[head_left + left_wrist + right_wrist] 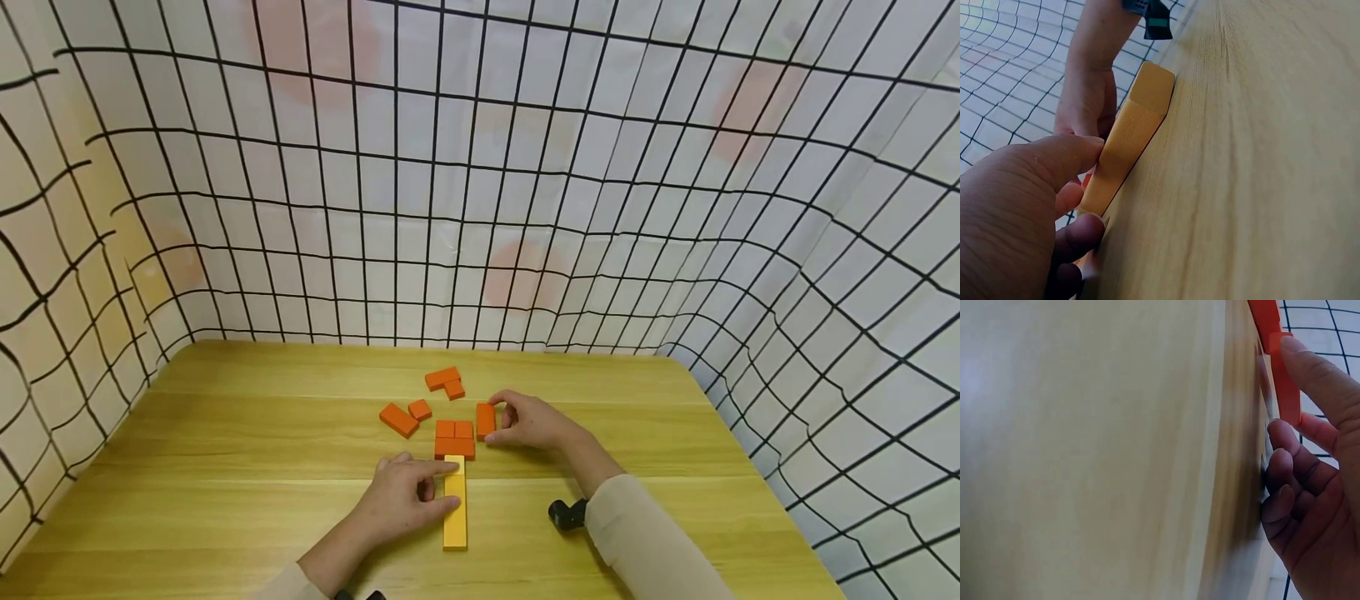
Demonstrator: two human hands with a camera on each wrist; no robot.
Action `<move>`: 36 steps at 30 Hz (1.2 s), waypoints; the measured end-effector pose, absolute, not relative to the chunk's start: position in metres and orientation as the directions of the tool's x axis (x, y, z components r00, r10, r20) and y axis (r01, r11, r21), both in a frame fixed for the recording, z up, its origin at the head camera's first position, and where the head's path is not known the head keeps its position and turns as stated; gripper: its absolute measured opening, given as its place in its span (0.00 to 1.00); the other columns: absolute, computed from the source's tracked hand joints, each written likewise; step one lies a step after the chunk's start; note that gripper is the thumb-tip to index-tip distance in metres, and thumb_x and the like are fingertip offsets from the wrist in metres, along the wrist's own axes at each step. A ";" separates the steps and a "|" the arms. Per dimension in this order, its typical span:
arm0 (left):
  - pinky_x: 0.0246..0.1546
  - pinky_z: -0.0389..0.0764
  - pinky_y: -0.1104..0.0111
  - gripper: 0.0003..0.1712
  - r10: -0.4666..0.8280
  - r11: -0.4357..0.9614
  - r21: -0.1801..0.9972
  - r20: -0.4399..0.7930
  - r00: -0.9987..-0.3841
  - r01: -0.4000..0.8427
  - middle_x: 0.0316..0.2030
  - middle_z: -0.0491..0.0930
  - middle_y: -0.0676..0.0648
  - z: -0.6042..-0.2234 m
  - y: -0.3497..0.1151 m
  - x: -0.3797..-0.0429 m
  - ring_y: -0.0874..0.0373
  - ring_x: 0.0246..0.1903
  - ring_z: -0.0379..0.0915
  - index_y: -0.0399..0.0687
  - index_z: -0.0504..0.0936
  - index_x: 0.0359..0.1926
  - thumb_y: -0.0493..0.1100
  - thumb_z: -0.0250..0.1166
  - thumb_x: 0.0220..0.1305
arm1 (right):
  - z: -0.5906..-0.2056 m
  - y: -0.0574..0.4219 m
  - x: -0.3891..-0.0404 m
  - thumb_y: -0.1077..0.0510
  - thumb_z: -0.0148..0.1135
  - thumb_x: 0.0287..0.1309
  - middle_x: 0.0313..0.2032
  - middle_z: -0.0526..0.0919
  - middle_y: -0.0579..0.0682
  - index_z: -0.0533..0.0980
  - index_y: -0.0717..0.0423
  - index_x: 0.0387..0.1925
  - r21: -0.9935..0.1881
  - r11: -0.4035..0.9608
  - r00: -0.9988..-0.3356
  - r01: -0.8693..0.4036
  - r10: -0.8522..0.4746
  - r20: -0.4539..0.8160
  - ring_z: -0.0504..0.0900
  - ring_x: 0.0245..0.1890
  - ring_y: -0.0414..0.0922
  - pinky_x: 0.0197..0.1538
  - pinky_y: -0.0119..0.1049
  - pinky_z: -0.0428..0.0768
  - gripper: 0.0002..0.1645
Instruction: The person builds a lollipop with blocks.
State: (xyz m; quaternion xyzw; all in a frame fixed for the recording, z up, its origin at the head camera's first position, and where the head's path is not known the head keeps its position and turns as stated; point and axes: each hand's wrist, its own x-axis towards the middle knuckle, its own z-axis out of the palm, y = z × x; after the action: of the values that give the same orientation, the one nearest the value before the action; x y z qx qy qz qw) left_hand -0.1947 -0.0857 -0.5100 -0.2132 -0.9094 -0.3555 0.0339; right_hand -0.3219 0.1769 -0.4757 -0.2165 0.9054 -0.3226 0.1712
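Two hands work at a cluster of flat blocks in the head view. The left hand lies on the worktop with fingers curled round the near half of a long yellow block, thumb along one side and fingertips on the other. The yellow block's far end butts against an orange block group. The right hand pinches a small orange block between thumb and forefinger, just beside the group's right edge. Three more orange pieces lie loose behind. I judge the step in hand to be fitting this orange block against the group while the yellow one is steadied; the next move seems to call for sliding it flush to the left without nudging its neighbours.

The left wrist view shows the yellow block lying flat on the worktop, the thumb pressed to its side and a fingertip at its near end. The right hand sits beyond it.

In the right wrist view the orange block stands on edge against the worktop, a straight fingertip on its outer face, while the other fingers curl under, touching the wood. The thumb is out of sight here.
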 end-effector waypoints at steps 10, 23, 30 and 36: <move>0.43 0.57 0.64 0.25 0.356 0.655 0.636 0.217 -0.909 0.409 0.19 0.70 0.69 -0.509 -0.085 -0.194 0.70 0.28 0.61 0.63 0.87 0.56 0.61 0.74 0.58 | -0.478 0.170 -0.319 0.39 0.75 0.55 0.35 0.78 0.46 0.72 0.42 0.64 -0.615 0.741 -0.865 -0.270 -0.467 -0.182 0.73 0.32 0.43 0.37 0.37 0.73 0.38; 0.43 0.57 0.65 0.25 0.360 0.660 0.630 0.213 -0.908 0.410 0.19 0.69 0.69 -0.508 -0.085 -0.194 0.70 0.28 0.61 0.63 0.87 0.57 0.61 0.74 0.59 | -0.479 0.168 -0.319 0.39 0.76 0.54 0.33 0.76 0.46 0.73 0.41 0.62 -0.623 0.738 -0.868 -0.258 -0.461 -0.186 0.72 0.30 0.43 0.36 0.38 0.71 0.36; 0.41 0.57 0.65 0.26 0.358 0.664 0.629 0.207 -0.911 0.404 0.19 0.70 0.69 -0.509 -0.086 -0.194 0.70 0.28 0.61 0.63 0.87 0.57 0.62 0.73 0.59 | -0.479 0.168 -0.320 0.39 0.77 0.53 0.32 0.75 0.46 0.73 0.40 0.61 -0.620 0.741 -0.869 -0.259 -0.459 -0.186 0.71 0.30 0.43 0.35 0.37 0.70 0.36; 0.42 0.57 0.65 0.26 0.360 0.663 0.629 0.208 -0.909 0.406 0.19 0.70 0.70 -0.509 -0.086 -0.194 0.70 0.28 0.61 0.63 0.87 0.57 0.62 0.73 0.59 | -0.479 0.168 -0.321 0.39 0.77 0.53 0.32 0.74 0.46 0.73 0.41 0.60 -0.629 0.736 -0.865 -0.249 -0.461 -0.197 0.71 0.29 0.43 0.34 0.37 0.70 0.36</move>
State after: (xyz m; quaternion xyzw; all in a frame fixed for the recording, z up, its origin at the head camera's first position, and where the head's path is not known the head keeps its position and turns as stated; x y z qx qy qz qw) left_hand -0.1938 -0.0857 -0.5089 -0.2102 -0.9113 -0.3524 0.0329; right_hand -0.3211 0.1680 -0.4787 -0.1939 0.9156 -0.3069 0.1728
